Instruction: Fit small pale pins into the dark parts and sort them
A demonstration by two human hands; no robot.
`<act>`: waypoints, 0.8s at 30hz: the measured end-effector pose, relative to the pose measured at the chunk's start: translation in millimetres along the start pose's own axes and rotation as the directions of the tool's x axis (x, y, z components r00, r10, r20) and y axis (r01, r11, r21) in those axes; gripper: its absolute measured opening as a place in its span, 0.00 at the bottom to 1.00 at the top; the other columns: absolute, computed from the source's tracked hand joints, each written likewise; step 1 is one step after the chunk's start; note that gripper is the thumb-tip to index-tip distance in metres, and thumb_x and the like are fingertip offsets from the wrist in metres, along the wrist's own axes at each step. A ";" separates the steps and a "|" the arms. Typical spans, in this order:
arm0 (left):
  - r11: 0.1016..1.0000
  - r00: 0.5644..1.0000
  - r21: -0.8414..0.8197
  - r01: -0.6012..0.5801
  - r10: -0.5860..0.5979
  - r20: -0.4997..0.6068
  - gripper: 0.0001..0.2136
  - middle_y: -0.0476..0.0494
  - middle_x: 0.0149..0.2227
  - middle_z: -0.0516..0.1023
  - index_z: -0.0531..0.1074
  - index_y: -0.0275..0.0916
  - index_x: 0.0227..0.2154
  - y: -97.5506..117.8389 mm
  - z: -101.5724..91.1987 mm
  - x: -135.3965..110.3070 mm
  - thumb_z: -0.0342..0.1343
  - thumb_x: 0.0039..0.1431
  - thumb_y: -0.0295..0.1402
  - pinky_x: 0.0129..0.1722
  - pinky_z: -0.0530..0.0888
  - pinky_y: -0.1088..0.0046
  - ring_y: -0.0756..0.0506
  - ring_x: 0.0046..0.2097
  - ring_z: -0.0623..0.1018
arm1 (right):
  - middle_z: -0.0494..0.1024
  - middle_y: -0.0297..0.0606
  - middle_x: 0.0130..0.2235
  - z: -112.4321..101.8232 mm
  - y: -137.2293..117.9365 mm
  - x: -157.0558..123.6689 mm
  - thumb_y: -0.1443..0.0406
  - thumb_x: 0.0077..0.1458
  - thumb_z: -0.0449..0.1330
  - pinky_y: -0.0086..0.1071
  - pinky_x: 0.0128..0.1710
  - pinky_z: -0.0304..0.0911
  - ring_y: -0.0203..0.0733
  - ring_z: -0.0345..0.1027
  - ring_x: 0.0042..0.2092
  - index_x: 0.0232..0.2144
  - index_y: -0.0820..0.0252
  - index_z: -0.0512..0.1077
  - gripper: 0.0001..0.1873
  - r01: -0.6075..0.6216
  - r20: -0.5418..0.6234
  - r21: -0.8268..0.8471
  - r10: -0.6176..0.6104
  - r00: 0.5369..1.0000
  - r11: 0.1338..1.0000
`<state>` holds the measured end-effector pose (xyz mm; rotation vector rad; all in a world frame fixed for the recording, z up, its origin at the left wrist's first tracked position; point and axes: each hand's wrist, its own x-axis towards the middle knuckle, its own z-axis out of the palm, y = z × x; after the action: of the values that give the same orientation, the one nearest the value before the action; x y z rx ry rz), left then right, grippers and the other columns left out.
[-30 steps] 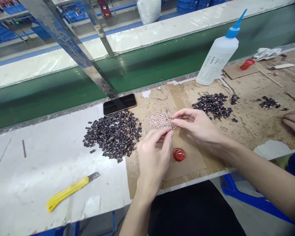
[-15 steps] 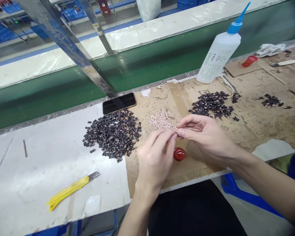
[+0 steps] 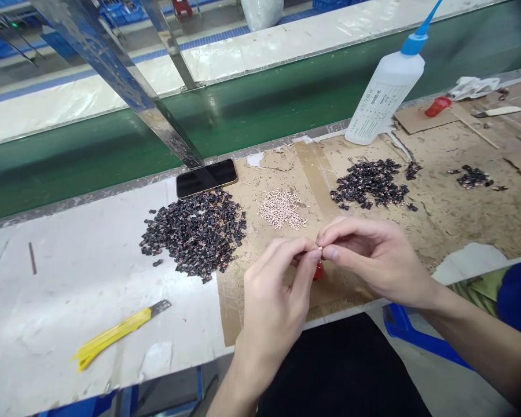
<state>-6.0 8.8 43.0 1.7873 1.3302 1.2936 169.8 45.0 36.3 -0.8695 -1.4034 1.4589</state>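
Observation:
My left hand and my right hand meet at the fingertips, each closed in a pinch. Between them shows a tiny pale piece, too small to make out fully; its colour resembles the small pinkish bits heaped just beyond. Below the fingertips a small red cap-like dish is partly hidden by my hands. To the left lies a large pile of small black pieces with coppery specks. A smaller pile of similar black pieces sits to the right.
A white squeeze bottle with a blue nozzle stands at the back. A phone lies by the metal post. A yellow utility knife rests at left. A red cup, a stick and a white-handled blade lie at right.
Both hands have come slightly down and toward me, still joined at the fingertips, and now cover more of the red dish. The camera view has shifted a little.

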 end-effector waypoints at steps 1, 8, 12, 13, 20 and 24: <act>0.999 0.999 0.034 -0.039 0.039 -0.008 0.05 0.50 0.35 0.81 0.76 0.38 0.37 0.5 -0.5 -0.8 0.61 0.66 0.21 0.41 0.76 0.81 0.53 0.36 0.79 | 0.83 0.33 0.36 0.0 -0.6 -1.4 0.69 0.59 0.69 0.28 0.36 0.78 0.34 0.78 0.34 0.37 0.52 0.82 0.05 0.003 0.002 0.001 -0.003 1.000 1.000; 0.945 0.976 0.258 -0.201 0.216 -0.029 0.06 0.45 0.38 0.82 0.77 0.35 0.39 2.0 1.2 -11.9 0.60 0.64 0.18 0.46 0.77 0.79 0.51 0.39 0.82 | 0.80 0.32 0.34 3.1 -1.1 -12.8 0.68 0.62 0.66 0.26 0.37 0.75 0.33 0.75 0.34 0.36 0.52 0.80 0.05 -0.028 0.019 0.009 0.028 0.999 1.000; 0.910 0.967 0.345 -0.231 0.253 -0.020 0.07 0.41 0.38 0.83 0.78 0.35 0.41 1.7 5.3 -25.0 0.60 0.65 0.19 0.43 0.80 0.76 0.48 0.38 0.83 | 0.80 0.31 0.35 7.0 1.4 -25.5 0.68 0.63 0.64 0.22 0.38 0.74 0.32 0.76 0.37 0.35 0.53 0.77 0.05 -0.104 -0.025 -0.031 0.104 0.994 0.994; 0.911 0.969 0.342 -0.229 0.247 -0.010 0.07 0.41 0.38 0.83 0.78 0.36 0.41 0.9 5.9 -28.7 0.61 0.64 0.19 0.42 0.80 0.75 0.48 0.39 0.84 | 0.80 0.31 0.35 7.1 2.8 -29.2 0.68 0.64 0.64 0.22 0.39 0.74 0.32 0.76 0.37 0.35 0.53 0.77 0.05 -0.123 -0.035 -0.041 0.122 0.992 0.992; 0.968 0.961 0.023 0.250 -0.245 -0.130 0.11 0.53 0.36 0.83 0.77 0.42 0.44 -17.6 1.2 -53.6 0.67 0.60 0.23 0.37 0.80 0.82 0.53 0.34 0.82 | 0.79 0.36 0.43 -7.0 21.1 -47.6 0.70 0.64 0.62 0.30 0.50 0.71 0.37 0.76 0.47 0.37 0.54 0.75 0.05 -0.013 -0.103 -0.438 -0.035 0.994 0.899; 0.924 0.913 -0.072 0.377 -0.383 -0.138 0.07 0.54 0.34 0.83 0.81 0.44 0.39 -28.7 -3.6 -66.0 0.68 0.60 0.26 0.34 0.80 0.80 0.53 0.32 0.81 | 0.79 0.41 0.45 -11.1 30.3 -47.3 0.73 0.61 0.63 0.41 0.53 0.69 0.44 0.74 0.50 0.38 0.56 0.73 0.08 0.138 0.026 -0.747 -0.178 0.984 0.651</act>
<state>-23.5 -42.8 -4.2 1.3324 1.6232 1.2421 192.3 6.4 0.5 -1.2275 -2.0294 0.6689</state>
